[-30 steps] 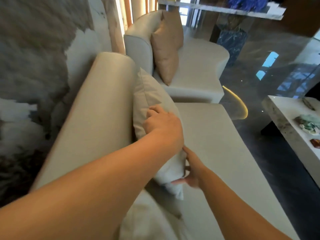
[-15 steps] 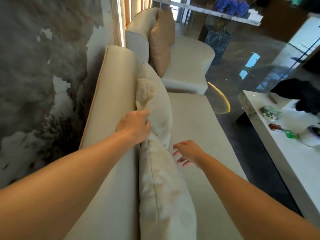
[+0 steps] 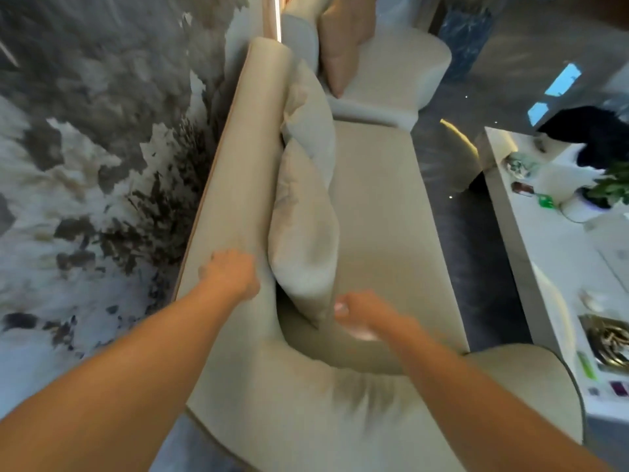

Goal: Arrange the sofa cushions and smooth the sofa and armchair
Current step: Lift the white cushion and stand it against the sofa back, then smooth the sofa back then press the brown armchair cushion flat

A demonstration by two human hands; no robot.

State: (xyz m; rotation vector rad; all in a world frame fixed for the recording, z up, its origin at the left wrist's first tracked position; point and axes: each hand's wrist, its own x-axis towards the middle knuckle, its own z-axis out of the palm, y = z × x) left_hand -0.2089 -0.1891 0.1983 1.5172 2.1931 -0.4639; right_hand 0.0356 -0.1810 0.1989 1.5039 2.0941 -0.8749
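A long beige sofa runs away from me along the wall. Two beige cushions lean upright against its backrest: a near cushion and a far cushion partly overlapping it. My left hand rests on top of the backrest just left of the near cushion, holding nothing. My right hand is blurred at the near cushion's lower corner; whether it grips the corner I cannot tell. Beyond the sofa stands a beige armchair with a tan cushion upright on it.
A rounded sofa arm curves in front of me. A white low table with a plant, small items and a dark object stands on the right, across a strip of dark glossy floor. A grey marbled wall is on the left.
I have pulled back toward the sofa's near end. My left hand left the far cushion's top and came to the backrest; my right hand moved to the near cushion's lower corner.
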